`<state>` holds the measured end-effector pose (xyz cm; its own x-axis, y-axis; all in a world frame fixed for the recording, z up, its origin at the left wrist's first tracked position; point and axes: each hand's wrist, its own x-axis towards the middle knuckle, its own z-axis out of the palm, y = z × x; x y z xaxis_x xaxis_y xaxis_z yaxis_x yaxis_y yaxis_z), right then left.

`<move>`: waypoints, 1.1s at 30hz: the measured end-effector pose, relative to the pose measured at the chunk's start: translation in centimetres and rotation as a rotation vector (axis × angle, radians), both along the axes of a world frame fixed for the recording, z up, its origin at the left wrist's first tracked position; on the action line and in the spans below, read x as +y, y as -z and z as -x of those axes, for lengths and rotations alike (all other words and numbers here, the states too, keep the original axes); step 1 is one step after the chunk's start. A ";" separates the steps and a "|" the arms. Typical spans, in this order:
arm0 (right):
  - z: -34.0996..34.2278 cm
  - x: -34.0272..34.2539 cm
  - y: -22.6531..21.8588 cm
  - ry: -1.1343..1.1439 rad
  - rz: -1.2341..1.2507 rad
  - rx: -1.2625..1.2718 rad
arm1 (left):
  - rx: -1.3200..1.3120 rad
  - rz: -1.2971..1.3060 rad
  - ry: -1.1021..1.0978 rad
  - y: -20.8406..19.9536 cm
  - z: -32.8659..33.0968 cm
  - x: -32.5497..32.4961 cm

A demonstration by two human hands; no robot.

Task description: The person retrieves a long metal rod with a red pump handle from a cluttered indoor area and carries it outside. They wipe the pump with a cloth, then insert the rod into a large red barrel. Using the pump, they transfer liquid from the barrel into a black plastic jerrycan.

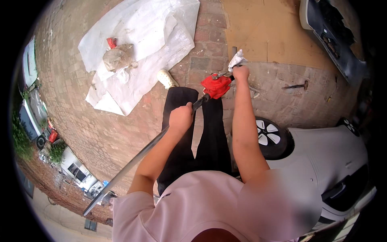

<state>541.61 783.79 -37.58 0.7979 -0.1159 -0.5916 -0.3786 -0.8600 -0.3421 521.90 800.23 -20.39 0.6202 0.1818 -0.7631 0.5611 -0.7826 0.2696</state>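
Note:
A long-shafted tool with a red body (216,85) slants across in front of my legs; its exact kind I cannot make out. A silver cap-like part sits on top of the red body. My left hand (181,117) is closed around the dark shaft just below it, and the grey metal bar (139,156) runs on down to the lower left. My right hand (241,73) is closed at the tool's far end, on a short dark part by the red body. Crumpled white cloth or wrapping (237,59) shows at its fingers, with a grey rod end beyond.
White sheeting (141,44) lies on the brick paving at the far left, bearing a dusty tan bundle (117,57). Cardboard (264,32) covers ground at the far right, beside a dark car bumper (332,38). A hammer (297,86) lies before a silver car (326,149) at right.

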 end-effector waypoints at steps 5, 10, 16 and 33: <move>0.3 4.3 4.3 0.017 -0.012 0.142 | -0.067 -0.025 -0.016 -1.1 2.2 3.2; 1.2 12.7 -0.3 -0.437 0.239 0.139 | -0.109 -0.022 -0.104 -2.9 5.4 9.1; 3.4 22.0 -4.6 -0.540 0.282 0.197 | -0.088 -0.038 -0.191 -5.6 9.0 16.0; 4.6 37.3 -9.6 -0.547 -0.040 0.778 | -0.091 -0.026 -0.523 -5.7 12.1 23.2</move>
